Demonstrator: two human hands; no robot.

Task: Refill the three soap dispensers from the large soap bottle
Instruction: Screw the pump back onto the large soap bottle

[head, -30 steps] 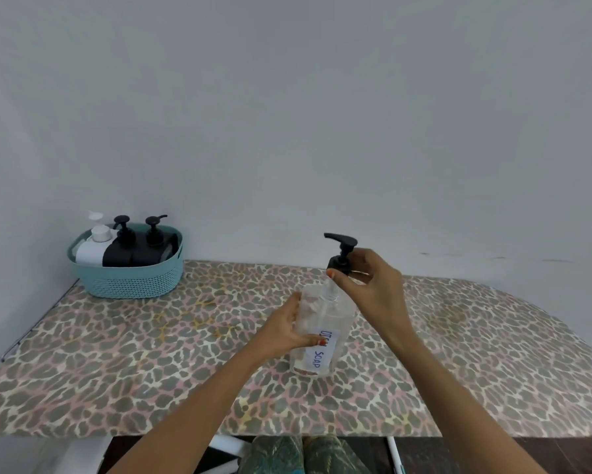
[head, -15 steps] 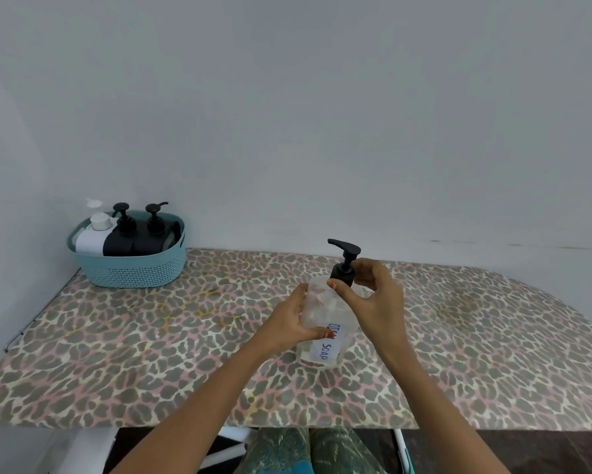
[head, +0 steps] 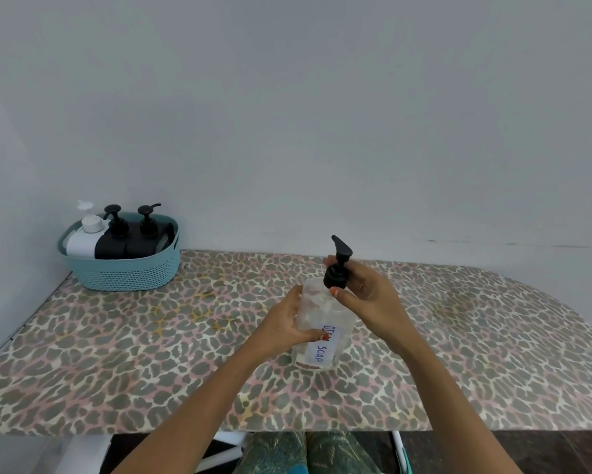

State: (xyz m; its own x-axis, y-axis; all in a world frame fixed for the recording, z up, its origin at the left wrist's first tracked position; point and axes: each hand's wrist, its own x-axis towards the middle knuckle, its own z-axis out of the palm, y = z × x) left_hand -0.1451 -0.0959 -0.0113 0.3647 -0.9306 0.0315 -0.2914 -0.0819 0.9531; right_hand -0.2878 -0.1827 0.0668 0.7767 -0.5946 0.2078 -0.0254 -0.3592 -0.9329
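Your hands are both closed on the large soap bottle (head: 318, 304). The left hand (head: 287, 323) wraps its clear body from the side, with the thumb lying across the front beside the handwritten label (head: 322, 348). The right hand (head: 366, 295) has its fingers curled round the black pump (head: 337, 275) at the collar, which looks like you are unscrewing it. The bottle stands upright on the counter (head: 493, 336), near the front and middle, well apart from the teal basket (head: 130, 275) at the back left. The three dispensers sit in that basket with their pumps on: a white dispenser (head: 81, 244) and two black dispensers (head: 111, 246).

The first risk is your left grip. If it slips on the smooth plastic, the body will probably turn with the collar and the thread will not loosen. If you squeeze harder to stop that, the soft wall may push soap up through the neck once the pump comes free. When you lift the pump out, its dip tube will likely trail soap, so a hasty pull would drip onto the patterned cover. The cover looks like cloth, so an open bottle left on it unheld could tip if your arm knocks it on the way to the basket. I cannot tell how full the bottle is, so assume it is heavy and pours fast.
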